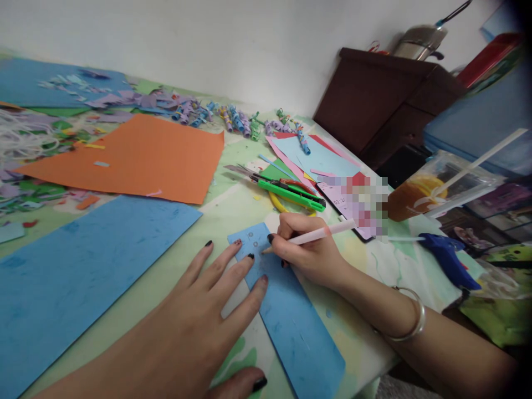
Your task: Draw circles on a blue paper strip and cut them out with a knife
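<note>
A long blue paper strip [299, 327] lies slantwise on the patterned tablecloth, with small round pencil marks near its far end. My right hand [307, 249] is closed round a pale pink and white pencil [318, 233], its tip on the strip beside the marks. Spread flat, my left hand [208, 310] rests its fingertips on the strip's left edge, its thumb on the cloth. Left of that hand lies a larger blue sheet [83, 277], and beyond it an orange sheet [141, 158].
Past my right hand lie a green cutter [291, 194], scissors [245, 173] and a phone [349, 208]. At the right are a drink cup [419, 191] and a blue glue gun [449, 260]. Paper scraps [37, 149] cover the left; curled paper pieces [236, 119] line the wall.
</note>
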`<state>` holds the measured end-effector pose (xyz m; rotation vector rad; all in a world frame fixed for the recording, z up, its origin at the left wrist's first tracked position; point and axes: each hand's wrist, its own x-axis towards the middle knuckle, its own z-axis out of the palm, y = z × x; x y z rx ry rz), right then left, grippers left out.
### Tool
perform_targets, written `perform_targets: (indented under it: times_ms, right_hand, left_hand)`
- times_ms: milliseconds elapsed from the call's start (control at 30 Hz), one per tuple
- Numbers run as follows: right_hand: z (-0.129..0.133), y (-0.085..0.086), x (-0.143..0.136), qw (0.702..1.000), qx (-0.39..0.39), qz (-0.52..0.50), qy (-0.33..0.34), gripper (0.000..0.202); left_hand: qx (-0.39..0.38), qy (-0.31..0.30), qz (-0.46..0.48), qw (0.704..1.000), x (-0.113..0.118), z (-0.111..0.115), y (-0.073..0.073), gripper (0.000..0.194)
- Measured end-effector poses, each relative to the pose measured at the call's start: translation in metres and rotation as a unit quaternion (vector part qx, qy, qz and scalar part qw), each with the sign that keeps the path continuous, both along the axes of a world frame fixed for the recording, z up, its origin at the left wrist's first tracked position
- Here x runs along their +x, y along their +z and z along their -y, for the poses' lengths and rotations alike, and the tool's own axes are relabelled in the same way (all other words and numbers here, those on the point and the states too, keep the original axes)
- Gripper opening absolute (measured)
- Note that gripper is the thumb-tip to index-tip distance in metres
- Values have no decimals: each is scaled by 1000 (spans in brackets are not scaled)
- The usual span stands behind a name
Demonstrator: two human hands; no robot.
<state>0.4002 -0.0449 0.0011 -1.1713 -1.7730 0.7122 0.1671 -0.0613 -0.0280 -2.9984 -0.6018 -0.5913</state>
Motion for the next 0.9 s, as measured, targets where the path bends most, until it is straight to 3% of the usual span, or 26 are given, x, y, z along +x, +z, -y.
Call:
perform_targets:
  times_ms: [300,533,900]
  right_hand:
    - [1,2,0,1000,-29,-6,-3,33]
    - [1,1,-2,1000,-4,-7,-25,34]
    - [0,2,-1,1000,-12,1,-2,34]
  left_hand:
    - [-4,6,7,1000,1,1,-2,70]
    - [11,2,1,1000,0,1,-1,70]
    - [9,4,-6,1000,1,0,1,70]
